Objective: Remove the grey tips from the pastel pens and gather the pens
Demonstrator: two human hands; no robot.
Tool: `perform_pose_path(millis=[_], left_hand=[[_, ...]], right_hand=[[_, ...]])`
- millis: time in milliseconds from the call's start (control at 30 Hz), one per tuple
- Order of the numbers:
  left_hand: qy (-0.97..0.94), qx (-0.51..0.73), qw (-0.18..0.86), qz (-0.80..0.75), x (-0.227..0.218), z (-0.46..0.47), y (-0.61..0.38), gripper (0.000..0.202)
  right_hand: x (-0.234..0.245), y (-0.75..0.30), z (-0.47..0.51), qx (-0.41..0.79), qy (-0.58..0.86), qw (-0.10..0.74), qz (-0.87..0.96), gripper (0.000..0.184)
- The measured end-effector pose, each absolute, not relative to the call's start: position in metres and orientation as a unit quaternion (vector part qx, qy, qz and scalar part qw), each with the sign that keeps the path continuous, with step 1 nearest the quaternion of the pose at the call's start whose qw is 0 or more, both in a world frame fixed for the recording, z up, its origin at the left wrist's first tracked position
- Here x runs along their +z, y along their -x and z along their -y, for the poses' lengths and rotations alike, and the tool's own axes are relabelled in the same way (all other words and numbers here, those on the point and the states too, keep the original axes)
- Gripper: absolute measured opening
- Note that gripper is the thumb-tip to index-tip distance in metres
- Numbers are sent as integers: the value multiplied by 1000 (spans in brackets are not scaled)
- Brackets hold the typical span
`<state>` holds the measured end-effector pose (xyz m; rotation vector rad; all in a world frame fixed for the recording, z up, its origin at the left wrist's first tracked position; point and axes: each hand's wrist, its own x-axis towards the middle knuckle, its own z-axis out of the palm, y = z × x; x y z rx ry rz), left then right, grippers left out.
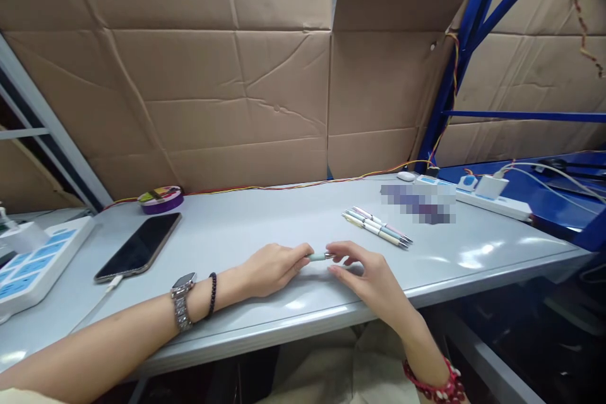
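While both hands pinch it, the green pen point(318, 257) hovers above the table point(246, 227).

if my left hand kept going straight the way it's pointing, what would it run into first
Probably the right hand: the left hand points right along the table, and both already pinch the same green pen, fingertips nearly meeting.

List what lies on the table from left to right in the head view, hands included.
White power strip → phone → purple tape roll → left hand → pen held between both hands → right hand → loose pens → second power strip.
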<state>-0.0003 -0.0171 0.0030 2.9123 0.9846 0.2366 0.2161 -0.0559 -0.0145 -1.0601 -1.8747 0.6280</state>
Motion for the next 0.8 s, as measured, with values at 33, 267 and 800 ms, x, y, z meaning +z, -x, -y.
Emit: perform_pose_path(millis=[33,267,800], left_hand=[[-945,75,28,-318,3,17,0,26],[-948,55,24,-311,5,17,-1,26],[-946,52,32,-317,4,18,0,27]], right_hand=[[-14,-216,56,253,429,429,753,20],[-13,-214,56,233,455,407,757,23],[-12,-214,56,243,441,405,763,16]])
